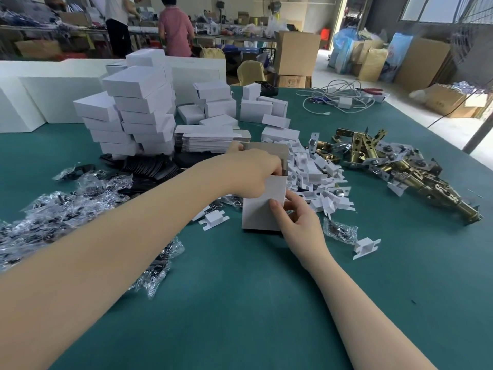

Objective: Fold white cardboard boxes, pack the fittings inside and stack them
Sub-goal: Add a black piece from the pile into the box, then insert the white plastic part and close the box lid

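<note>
Between two hands (248, 174) (296, 217), one box (262, 206)

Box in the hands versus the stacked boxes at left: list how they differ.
The box in the hands stands upright, its top flap open and brown inside showing; the stacked boxes lie flat and closed. The left hand and right hand grip the one; nobody touches the stack. Both are white cardboard.

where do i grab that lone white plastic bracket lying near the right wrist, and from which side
Take the white plastic bracket by its raised boxy middle, coming straight down from above with finger and thumb across its two long walls. The flat tabs at each end lie low on the green table, so they likely offer less to pinch. Nothing crowds it.
</note>
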Motion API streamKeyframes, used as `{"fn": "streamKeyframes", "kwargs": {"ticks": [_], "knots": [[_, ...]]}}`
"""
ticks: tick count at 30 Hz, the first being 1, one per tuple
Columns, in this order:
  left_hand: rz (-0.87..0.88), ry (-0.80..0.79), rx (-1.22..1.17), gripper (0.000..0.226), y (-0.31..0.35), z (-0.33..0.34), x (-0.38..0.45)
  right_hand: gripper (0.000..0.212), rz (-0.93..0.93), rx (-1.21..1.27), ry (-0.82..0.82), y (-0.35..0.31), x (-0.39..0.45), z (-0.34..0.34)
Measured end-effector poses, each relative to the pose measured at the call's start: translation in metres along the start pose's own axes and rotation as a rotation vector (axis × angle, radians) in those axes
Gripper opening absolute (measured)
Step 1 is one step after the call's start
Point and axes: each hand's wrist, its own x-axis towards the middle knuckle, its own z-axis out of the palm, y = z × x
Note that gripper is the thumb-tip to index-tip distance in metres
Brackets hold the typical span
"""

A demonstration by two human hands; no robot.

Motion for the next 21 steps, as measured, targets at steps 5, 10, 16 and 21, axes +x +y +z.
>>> {"fn": "streamKeyframes", "kwargs": {"ticks": [5,10,16,21], "knots": [[-0.02,0.014,0.133,0.037,0.004,-0.004,0.001,0.024,-0.015,0.02,-0.008,-0.001,-0.002,0.0],[-0.033,-0.023,0.145,0.028,0.004,-0.011,0.002,0.02,-0.022,0.036,-0.022,-0.004,-0.003,0.0],[-0.014,-0.021,0.051,0.036,0.001,-0.014,0.002,0.022,-0.003,0.037,-0.027,-0.002,-0.002,0.0],[-0.011,0.032,-0.005,0.038,-0.001,-0.011,0.003,0.017,-0.002,0.031,-0.021,-0.001,-0.001,0.001]]}}
